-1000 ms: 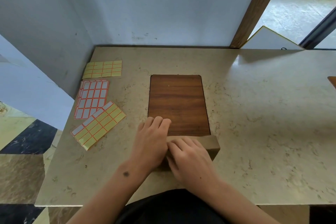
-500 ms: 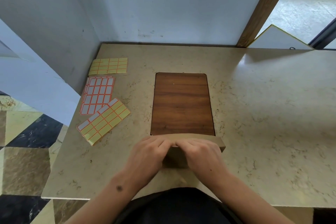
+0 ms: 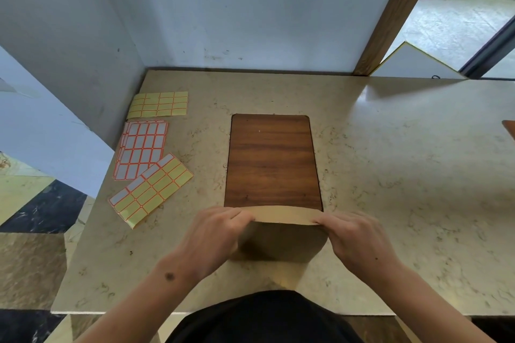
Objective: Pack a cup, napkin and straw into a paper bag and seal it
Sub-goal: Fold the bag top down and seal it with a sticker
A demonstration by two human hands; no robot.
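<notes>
Head view gives us the counter (image 3: 390, 175) first, pale stone with a wood panel (image 3: 271, 160) set into its middle, and against the near edge of that panel stands the bag (image 3: 281, 239), its top folded over into a flat strip. Three label sheets (image 3: 142, 149) lie by the counter's left edge, well apart from the bag. Our left hand (image 3: 214, 237) pinches the strip's left end and our right hand (image 3: 359, 239) pinches its right end, fingers closed on the paper.

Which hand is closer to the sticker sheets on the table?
Left. The left hand grips the paper bag on the side toward the sticker sheets; the right hand grips the bag's far end.
</notes>
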